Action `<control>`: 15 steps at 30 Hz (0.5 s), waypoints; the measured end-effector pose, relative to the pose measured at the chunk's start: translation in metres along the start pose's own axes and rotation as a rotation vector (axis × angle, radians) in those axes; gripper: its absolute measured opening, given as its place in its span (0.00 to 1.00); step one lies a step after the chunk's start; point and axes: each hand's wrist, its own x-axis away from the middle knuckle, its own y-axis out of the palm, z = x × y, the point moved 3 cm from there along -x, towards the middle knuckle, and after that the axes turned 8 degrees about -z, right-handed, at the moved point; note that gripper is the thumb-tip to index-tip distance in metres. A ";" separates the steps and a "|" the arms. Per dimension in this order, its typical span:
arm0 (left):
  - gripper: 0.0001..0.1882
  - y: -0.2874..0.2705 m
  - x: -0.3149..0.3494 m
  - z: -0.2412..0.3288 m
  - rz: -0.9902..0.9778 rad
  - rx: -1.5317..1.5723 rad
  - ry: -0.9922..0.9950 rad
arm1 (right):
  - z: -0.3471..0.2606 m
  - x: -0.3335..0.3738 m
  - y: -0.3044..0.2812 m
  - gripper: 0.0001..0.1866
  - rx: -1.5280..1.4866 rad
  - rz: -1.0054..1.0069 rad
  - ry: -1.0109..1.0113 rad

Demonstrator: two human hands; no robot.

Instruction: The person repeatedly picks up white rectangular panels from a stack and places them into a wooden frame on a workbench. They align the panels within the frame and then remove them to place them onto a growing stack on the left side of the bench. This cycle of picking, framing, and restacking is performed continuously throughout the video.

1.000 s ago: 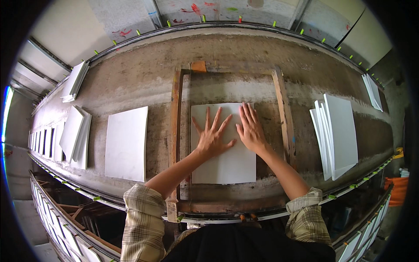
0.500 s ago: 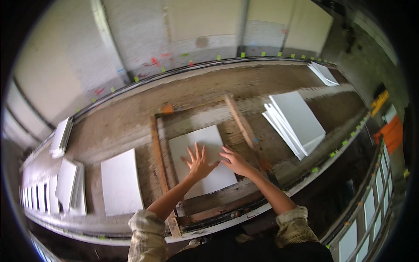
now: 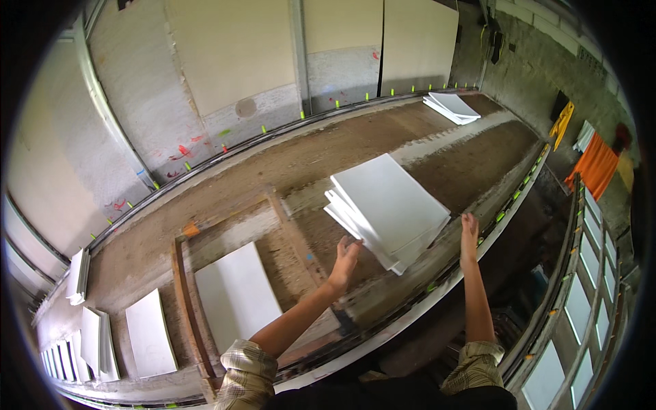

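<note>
A fanned stack of white rectangular sheets (image 3: 393, 198) lies on the long brown table, in front of me and right of the wooden frame. My left hand (image 3: 346, 260) is at the stack's near left edge, fingers loosely bent and holding nothing; whether the fingertips touch the sheets I cannot tell. Just beyond the right corner of the stack is my right hand (image 3: 470, 232), raised a little apart from it, empty, with fingers slightly curled. Inside the wooden frame (image 3: 180, 273) a single white sheet (image 3: 236, 290) lies flat, partly hidden by my left forearm.
Another white sheet (image 3: 150, 335) lies left of the frame, with more stacked sheets (image 3: 99, 345) farther left. A small pile (image 3: 451, 108) sits at the far end. Green marks line both table edges. A second table (image 3: 547, 376) with white sheets stands at right, near an orange cloth (image 3: 593, 164).
My view has turned rightward. Both hands have left the sheet inside the wooden frame and moved right, to either side of the fanned stack.
</note>
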 end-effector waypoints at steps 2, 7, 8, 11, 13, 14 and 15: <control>0.40 0.003 -0.026 -0.021 0.109 0.143 -0.090 | 0.050 -0.041 0.004 0.31 -0.152 -0.154 0.049; 0.37 0.027 -0.068 -0.045 0.175 0.487 -0.129 | 0.064 -0.075 0.029 0.36 -0.085 -0.308 0.154; 0.37 0.035 -0.068 -0.039 0.149 0.532 -0.119 | 0.060 -0.077 0.031 0.37 -0.033 -0.329 0.182; 0.35 0.052 -0.069 -0.017 0.151 0.543 -0.138 | 0.072 -0.091 0.035 0.38 0.075 -0.375 0.193; 0.36 0.050 -0.071 -0.011 0.166 0.510 -0.165 | 0.079 -0.097 0.041 0.39 0.015 -0.457 0.179; 0.38 0.061 -0.063 0.007 0.196 0.447 -0.161 | 0.037 -0.078 0.041 0.39 0.040 -0.516 0.232; 0.38 0.070 -0.067 0.016 0.183 0.421 -0.147 | 0.039 -0.083 0.038 0.42 0.021 -0.555 0.248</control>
